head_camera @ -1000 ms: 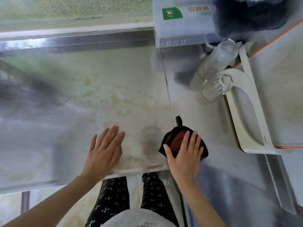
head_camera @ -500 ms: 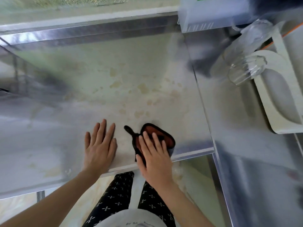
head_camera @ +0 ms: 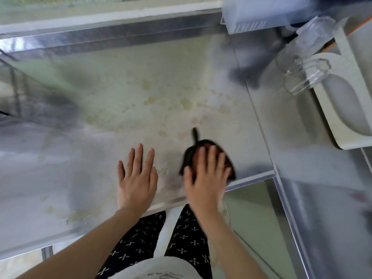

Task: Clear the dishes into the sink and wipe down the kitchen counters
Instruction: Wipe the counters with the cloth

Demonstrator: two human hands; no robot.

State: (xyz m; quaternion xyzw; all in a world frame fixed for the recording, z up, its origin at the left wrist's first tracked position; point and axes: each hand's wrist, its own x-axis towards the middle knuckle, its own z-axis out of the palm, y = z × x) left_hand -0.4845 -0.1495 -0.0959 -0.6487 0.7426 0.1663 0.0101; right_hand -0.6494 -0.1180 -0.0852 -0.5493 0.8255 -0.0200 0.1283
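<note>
Right hand (head_camera: 207,178) flat, fingers straight, pressing dark wiping cloth (head_camera: 201,150) onto stained steel counter (head_camera: 141,101). Left hand (head_camera: 136,178) flat alongside, fingers spread, holding nothing.

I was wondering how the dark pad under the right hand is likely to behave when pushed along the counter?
Probably soft and floppy: the dark pad looks unevenly bunched under the right hand. It is likely light, as it looks thin and has a small loop. It should slide readily on the smooth metal counter.
</note>
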